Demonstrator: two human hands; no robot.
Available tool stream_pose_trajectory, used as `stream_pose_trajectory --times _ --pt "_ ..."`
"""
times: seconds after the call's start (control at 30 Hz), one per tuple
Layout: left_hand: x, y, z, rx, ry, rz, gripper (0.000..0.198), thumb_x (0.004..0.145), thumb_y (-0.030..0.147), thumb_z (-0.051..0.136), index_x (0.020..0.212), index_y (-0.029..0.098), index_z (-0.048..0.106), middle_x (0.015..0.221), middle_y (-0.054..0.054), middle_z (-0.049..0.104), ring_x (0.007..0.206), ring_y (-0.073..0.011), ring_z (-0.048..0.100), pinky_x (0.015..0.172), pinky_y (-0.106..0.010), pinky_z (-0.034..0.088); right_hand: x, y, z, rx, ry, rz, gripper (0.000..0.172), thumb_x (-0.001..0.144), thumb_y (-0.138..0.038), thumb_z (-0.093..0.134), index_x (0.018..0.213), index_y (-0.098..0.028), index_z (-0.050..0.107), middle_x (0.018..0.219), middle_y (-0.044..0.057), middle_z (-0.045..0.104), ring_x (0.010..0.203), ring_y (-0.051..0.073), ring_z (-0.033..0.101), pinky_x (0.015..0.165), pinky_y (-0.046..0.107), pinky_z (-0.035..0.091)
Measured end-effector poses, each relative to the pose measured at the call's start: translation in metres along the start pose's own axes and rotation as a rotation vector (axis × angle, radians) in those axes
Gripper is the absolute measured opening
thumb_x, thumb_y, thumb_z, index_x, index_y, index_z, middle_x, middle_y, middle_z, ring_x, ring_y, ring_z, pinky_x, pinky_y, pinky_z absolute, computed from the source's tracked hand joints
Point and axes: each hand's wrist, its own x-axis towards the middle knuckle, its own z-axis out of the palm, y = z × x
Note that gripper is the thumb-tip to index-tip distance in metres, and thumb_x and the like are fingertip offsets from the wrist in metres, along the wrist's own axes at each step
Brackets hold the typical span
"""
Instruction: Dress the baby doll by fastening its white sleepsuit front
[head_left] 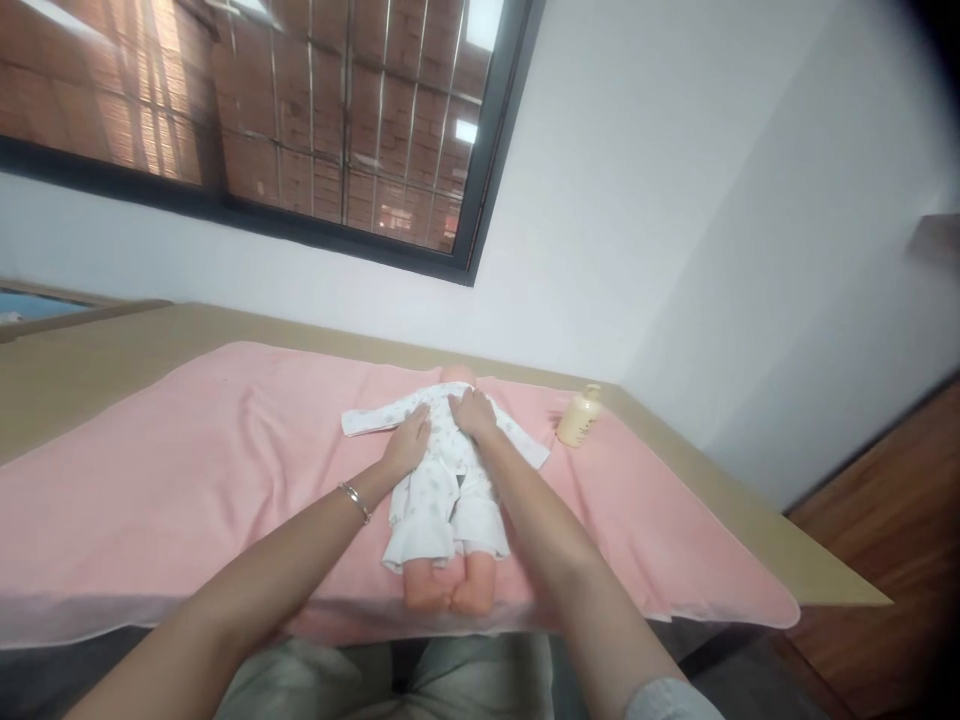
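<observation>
A baby doll point(474, 582) lies lengthwise in front of me, its bare feet toward me and its head partly visible at the far end. It is dressed in a white baby outfit point(427, 535) with a small print, sleeves spread to both sides. My left hand point(409, 440) rests on the left side of the doll's torso, fingers stretched out over the cloth. On the upper chest, toward the right, lies my right hand point(472, 412) with its fingers apart. Under the doll spreads a pink blanket point(202, 470).
A pale yellow bottle point(580, 418) stands on the blanket to the right of the doll. The blanket covers much of a tan tabletop point(750, 520), which meets a white wall. Above is a dark-framed window point(469, 230) with bars behind it. Wooden panelling point(892, 500) is at the right.
</observation>
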Motion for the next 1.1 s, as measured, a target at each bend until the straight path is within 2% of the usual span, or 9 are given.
stream_pose_trajectory --times 0.13,0.27,0.37,0.5,0.6,0.7,0.8,0.93,1.1 --pt "0.002 -0.002 0.002 -0.013 0.001 0.004 0.051 0.09 0.041 0.035 0.132 0.014 0.048 0.141 -0.009 0.044 0.135 -0.0236 0.033 0.116 -0.041 0.018 -0.031 -0.003 0.017 0.021 0.066 -0.186 0.059 0.089 -0.04 0.045 0.14 -0.011 0.039 0.151 0.011 0.023 0.141 0.03 0.002 0.112 0.048 -0.001" --pt "0.0 -0.001 0.001 -0.01 -0.001 0.003 0.05 0.091 0.04 0.034 0.132 0.014 0.047 0.142 -0.01 0.044 0.135 -0.0234 0.034 0.116 -0.041 0.018 -0.006 0.005 -0.003 0.057 -0.119 -0.262 0.038 0.09 -0.04 0.044 0.125 -0.031 0.056 0.142 -0.003 0.042 0.138 0.02 0.024 0.114 0.038 0.009" --pt "-0.002 0.0 -0.001 -0.004 0.005 0.006 0.049 0.091 0.038 0.034 0.131 0.014 0.049 0.141 -0.011 0.044 0.134 -0.0232 0.034 0.116 -0.04 0.019 0.012 0.009 -0.01 0.027 -0.071 -0.106 0.046 0.091 -0.041 0.04 0.13 -0.02 0.051 0.143 0.008 0.041 0.135 0.024 0.031 0.111 0.042 0.016" --pt "-0.005 0.0 -0.001 0.002 0.028 0.01 0.047 0.091 0.035 0.036 0.13 0.014 0.049 0.14 -0.011 0.045 0.134 -0.0233 0.036 0.115 -0.042 0.022 -0.007 -0.003 0.011 -0.027 0.061 0.009 0.061 0.093 -0.04 0.034 0.138 0.0 0.036 0.146 0.026 0.025 0.138 0.037 0.017 0.108 0.055 0.008" --pt "-0.005 0.0 -0.002 0.011 0.033 0.027 0.045 0.092 0.033 0.034 0.131 0.015 0.049 0.139 -0.01 0.046 0.132 -0.0219 0.039 0.113 -0.042 0.026 -0.013 -0.013 0.015 -0.114 -0.042 -0.166 0.056 0.091 -0.039 0.041 0.14 -0.011 0.039 0.15 0.015 0.023 0.141 0.03 0.009 0.112 0.047 0.002" --pt "-0.005 -0.001 -0.003 0.029 0.019 0.035 0.045 0.092 0.031 0.033 0.131 0.014 0.048 0.139 -0.009 0.047 0.131 -0.0207 0.04 0.113 -0.041 0.026 0.007 -0.013 -0.003 -0.186 -0.239 -0.28 0.044 0.094 -0.04 0.035 0.134 -0.026 0.047 0.147 0.001 0.035 0.138 0.019 0.021 0.113 0.036 0.008" --pt "-0.006 -0.003 -0.004 0.045 0.017 0.019 0.046 0.091 0.032 0.035 0.131 0.012 0.049 0.14 -0.01 0.045 0.133 -0.0209 0.038 0.115 -0.04 0.024 0.017 -0.009 -0.012 -0.197 -0.184 -0.103 0.053 0.095 -0.043 0.026 0.137 -0.016 0.043 0.146 0.01 0.035 0.136 0.022 0.028 0.11 0.038 0.018" --pt "-0.007 -0.005 -0.002 0.042 0.028 0.007 0.046 0.091 0.032 0.036 0.131 0.013 0.05 0.14 -0.01 0.046 0.133 -0.0203 0.037 0.114 -0.039 0.024 -0.013 -0.013 0.013 -0.241 -0.046 0.141 0.073 0.094 -0.048 0.021 0.143 0.006 0.021 0.146 0.03 0.022 0.137 0.037 0.019 0.106 0.053 0.016" --pt "-0.007 -0.004 -0.002 0.056 0.033 0.006 0.047 0.091 0.032 0.035 0.131 0.012 0.049 0.14 -0.01 0.046 0.132 -0.0201 0.038 0.114 -0.039 0.025 -0.011 -0.014 0.013 -0.201 -0.138 -0.212 0.057 0.094 -0.043 0.033 0.142 -0.015 0.035 0.15 0.011 0.026 0.14 0.028 0.013 0.112 0.045 0.004"
